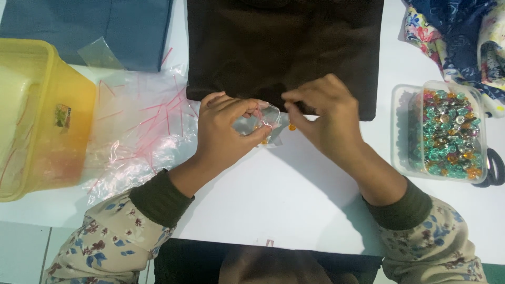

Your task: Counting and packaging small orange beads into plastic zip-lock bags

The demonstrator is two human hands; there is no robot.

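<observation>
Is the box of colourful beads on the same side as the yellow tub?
No, the clear box of beads sits at the right edge of the table, while the yellow tub stands at the far left.

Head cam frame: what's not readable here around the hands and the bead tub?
- Head view: contents of the small clear plastic bag, covered by the left hand and glare.
- Right hand fingertips curl under; whether they pinch anything is hidden.
- Small orange bead on the white table: too small for its shape.
- Yellow plastic tub: cut by the left edge.
</observation>
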